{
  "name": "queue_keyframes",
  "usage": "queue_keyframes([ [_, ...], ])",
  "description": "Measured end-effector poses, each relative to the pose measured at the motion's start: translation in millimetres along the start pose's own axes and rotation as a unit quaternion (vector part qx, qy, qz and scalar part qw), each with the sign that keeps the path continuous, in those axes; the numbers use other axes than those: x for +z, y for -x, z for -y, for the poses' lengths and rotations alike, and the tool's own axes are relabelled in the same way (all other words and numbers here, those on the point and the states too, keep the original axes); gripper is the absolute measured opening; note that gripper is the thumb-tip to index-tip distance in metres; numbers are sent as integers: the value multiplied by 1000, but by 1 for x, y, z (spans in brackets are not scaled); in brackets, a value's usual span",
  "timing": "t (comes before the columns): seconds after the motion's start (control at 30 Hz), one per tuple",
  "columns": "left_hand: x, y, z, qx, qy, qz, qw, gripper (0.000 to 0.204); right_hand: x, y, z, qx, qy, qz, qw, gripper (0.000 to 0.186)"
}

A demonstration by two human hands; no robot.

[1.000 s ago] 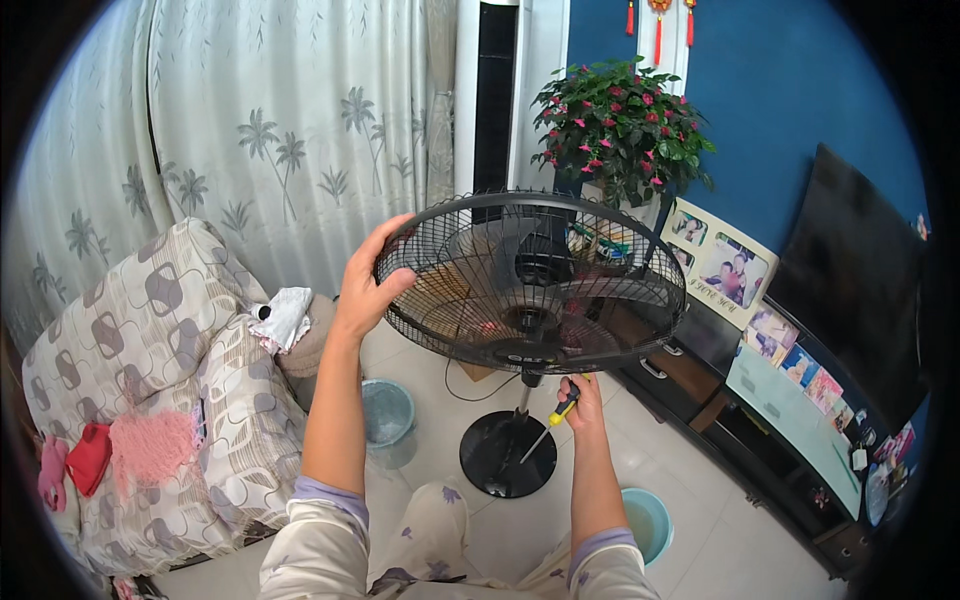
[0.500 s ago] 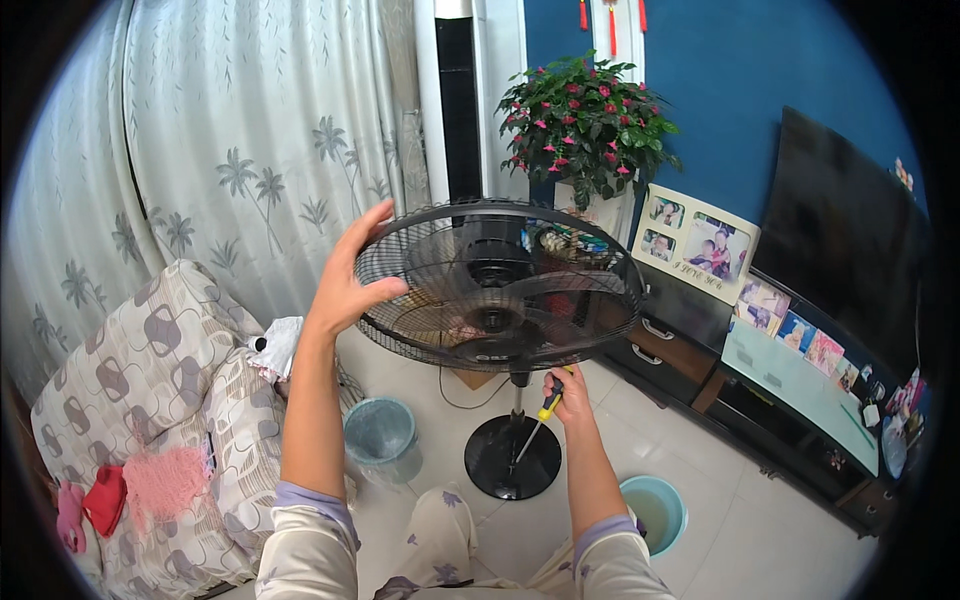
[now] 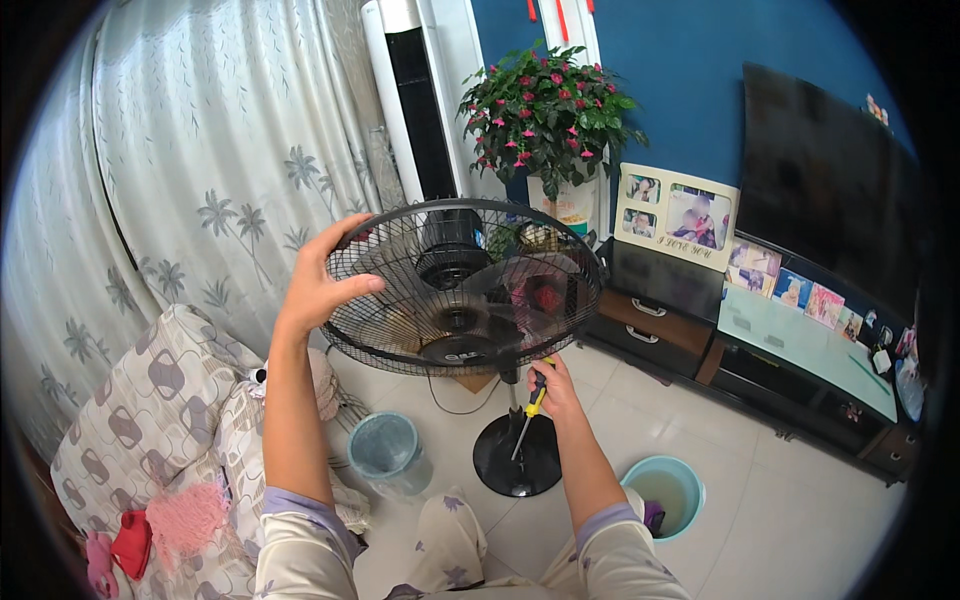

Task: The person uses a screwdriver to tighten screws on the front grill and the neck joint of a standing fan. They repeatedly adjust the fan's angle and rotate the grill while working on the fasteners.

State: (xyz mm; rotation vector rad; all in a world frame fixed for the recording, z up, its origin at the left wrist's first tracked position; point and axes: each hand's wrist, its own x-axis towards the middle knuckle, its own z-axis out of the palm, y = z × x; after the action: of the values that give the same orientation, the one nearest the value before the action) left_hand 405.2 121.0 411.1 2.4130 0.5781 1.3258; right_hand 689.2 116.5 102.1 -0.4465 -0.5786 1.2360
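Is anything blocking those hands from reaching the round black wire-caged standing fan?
Nothing visible stands between them and the fan: the left hand is at its left edge; the right hand, gripping a yellow-and-black screwdriver with a metal shaft, is just below its lower edge.

Fan (image 3: 458, 320) black; screwdriver (image 3: 536, 397) yellow and black. Far left curtain (image 3: 215, 120) pale grey, darker palm print. Near left sofa cover (image 3: 150, 385) cream, grey-brown rounded squares. Far right wall (image 3: 680, 90) blue.

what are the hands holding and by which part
The left hand holds the fan by the left edge of its cage; the right hand holds the screwdriver by its handle.
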Motion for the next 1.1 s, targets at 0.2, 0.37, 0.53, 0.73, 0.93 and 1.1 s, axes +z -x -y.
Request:
queue_keyframes([
  [0.2, -3, -1, 1, -12, 0, 11, 1000, 69, 0, 0, -2, 0, 1, 1, 1000, 27],
  [0.37, -4, -4, -13, -23, -30, 30, 999, 75, 6, 2, 0, -1, 7, -15, 1000, 27],
  [0.53, 17, -23, -35, 49, -166, 40, 984, 83, 4, 0, 0, 4, 35, -9, 999, 27],
  [0.73, 16, -31, -42, 35, -153, 50, 986, 76, 8, 3, 14, 20, 73, -2, 997, 32],
  [0.93, 17, -31, -37, 32, -146, 47, 988, 79, 10, 15, 74, -47, 102, 41, 993, 62],
  [1.1, 13, -32, -39, 15, -163, 64, 985, 81, 26, 11, 92, -67, 198, 38, 977, 54],
])
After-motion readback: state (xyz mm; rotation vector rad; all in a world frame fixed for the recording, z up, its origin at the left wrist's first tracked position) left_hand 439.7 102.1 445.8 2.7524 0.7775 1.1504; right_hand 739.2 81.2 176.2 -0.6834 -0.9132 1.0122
